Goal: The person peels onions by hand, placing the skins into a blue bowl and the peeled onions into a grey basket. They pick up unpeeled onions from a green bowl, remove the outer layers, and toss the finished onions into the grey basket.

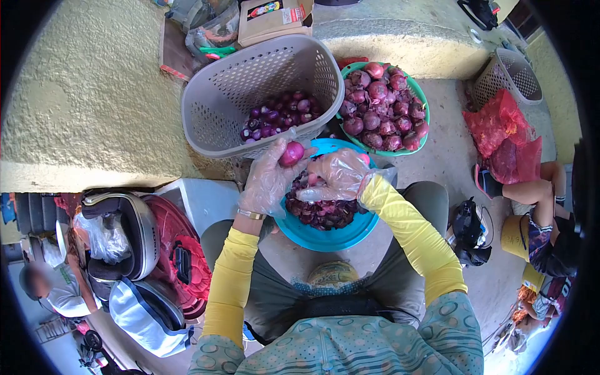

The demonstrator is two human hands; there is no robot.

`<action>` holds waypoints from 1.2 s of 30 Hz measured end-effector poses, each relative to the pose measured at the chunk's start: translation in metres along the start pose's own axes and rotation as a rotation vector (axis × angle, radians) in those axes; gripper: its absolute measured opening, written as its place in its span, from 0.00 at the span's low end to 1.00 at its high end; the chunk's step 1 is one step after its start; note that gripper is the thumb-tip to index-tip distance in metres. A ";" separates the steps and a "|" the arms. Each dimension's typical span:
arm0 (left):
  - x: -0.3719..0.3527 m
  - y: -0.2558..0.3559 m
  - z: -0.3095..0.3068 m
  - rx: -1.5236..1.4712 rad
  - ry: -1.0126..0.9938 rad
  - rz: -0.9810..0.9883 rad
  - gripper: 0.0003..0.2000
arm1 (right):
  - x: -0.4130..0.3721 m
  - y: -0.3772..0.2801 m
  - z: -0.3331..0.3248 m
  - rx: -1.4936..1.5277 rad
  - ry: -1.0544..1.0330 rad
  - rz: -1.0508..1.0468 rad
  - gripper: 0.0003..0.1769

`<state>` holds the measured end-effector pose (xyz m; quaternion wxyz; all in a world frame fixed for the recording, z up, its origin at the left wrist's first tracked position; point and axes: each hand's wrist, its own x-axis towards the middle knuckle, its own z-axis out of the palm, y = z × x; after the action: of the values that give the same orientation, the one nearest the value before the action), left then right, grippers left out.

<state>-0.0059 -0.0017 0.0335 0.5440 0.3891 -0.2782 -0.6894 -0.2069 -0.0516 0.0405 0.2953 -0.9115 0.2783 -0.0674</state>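
Note:
My left hand (262,182), in a clear plastic glove, is closed around a smooth, shiny red onion (291,154). To its right is my gloved right hand (337,176), fingers curled over the blue basin (328,242); a small pink bit shows at its far side, and what the fingers hold is hidden. Dark red onion skins (325,216) fill the basin between my knees. Beyond my left hand, a grey perforated basket (209,119) contains peeled onions (284,117). Onions with dry skins (378,106) heap up in a green basin (427,109) at its right.
A low wall ledge (400,47) runs behind the basket, with a cardboard box (272,25) on it. Red mesh sacks (500,125) and another basket (514,75) stand at right. Other people sit at right and far left. A helmet-like black-and-grey item (145,234) lies at left.

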 end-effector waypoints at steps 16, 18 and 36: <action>-0.002 -0.017 -0.009 1.073 -0.021 0.353 0.25 | 0.003 0.006 0.000 0.047 0.366 0.079 0.34; 0.006 -0.032 -0.020 0.802 0.006 0.302 0.25 | 0.002 0.007 0.000 0.050 0.346 0.093 0.34; -0.007 -0.009 -0.003 1.104 -0.059 0.328 0.19 | 0.004 0.007 -0.004 -0.027 0.294 0.139 0.31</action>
<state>-0.0075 0.0071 0.0257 0.3522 0.5478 -0.6684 -0.3594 -0.2082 -0.0604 0.0399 0.2428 -0.8742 0.3819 -0.1759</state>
